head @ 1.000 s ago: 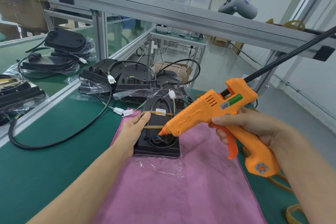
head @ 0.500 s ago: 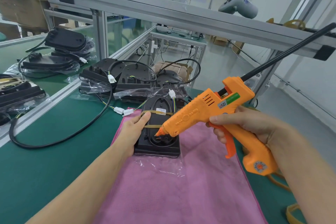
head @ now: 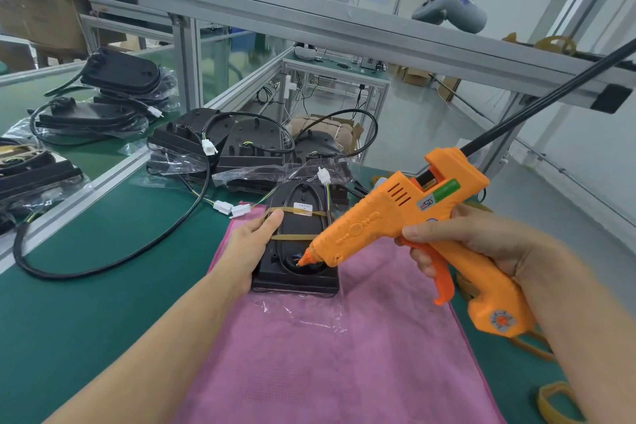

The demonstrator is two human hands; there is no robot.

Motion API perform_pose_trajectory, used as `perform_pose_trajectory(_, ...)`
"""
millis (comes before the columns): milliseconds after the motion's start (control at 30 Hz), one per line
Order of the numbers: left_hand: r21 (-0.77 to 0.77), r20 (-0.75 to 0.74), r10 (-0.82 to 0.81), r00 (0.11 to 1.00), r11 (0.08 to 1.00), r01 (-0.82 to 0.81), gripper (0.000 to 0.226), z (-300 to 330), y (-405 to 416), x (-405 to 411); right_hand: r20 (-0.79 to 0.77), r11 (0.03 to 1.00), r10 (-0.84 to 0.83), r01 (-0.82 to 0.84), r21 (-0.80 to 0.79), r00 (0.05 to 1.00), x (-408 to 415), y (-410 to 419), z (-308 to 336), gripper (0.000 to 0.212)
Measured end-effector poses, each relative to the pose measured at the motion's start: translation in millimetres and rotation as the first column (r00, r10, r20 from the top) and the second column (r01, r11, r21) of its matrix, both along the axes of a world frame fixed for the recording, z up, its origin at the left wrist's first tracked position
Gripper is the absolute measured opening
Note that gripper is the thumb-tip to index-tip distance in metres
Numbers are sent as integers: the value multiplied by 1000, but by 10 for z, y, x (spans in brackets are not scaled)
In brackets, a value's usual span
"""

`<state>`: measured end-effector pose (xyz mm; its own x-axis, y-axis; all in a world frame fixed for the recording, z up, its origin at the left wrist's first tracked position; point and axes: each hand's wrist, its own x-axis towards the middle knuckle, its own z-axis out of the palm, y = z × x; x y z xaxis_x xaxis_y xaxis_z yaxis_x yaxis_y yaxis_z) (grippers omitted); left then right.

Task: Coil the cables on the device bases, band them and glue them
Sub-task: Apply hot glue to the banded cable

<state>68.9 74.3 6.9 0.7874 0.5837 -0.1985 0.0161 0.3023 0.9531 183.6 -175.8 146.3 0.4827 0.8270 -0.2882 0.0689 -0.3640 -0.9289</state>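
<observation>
A black device base [head: 298, 231] lies on the pink cloth [head: 330, 354], its cable coiled on top under two tan rubber bands [head: 292, 236]. My left hand [head: 253, 244] holds the base by its left edge, thumb on top. In my right hand [head: 481, 244] is an orange glue gun [head: 406, 227], gripped at the handle with fingers on the trigger. The gun's nozzle points down into the near hollow of the base, where the cable's wires show.
More black bases with loose cables and white connectors [head: 230, 208] are piled behind [head: 241, 151]. A long black cable [head: 103, 262] loops over the green mat at left. Aluminium frame rails [head: 309, 27] cross overhead. Loose rubber bands [head: 557, 403] lie at right.
My right hand has lowered the glue gun and moved it slightly left, bringing the nozzle down into the base's hollow. My left hand has stayed on the base.
</observation>
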Motion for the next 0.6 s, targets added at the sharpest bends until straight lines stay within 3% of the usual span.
perform_pose_trajectory(267, 4, 3, 0, 1000, 1000, 0, 31, -3, 3, -4, 21, 1000, -13, 13, 7, 1000, -2, -8, -14, 40)
perform_pose_trajectory(600, 13, -6, 4, 1000, 1000, -4, 29, -23, 17, 2, 12, 999, 12, -13, 39, 1000, -11, 55, -42, 30)
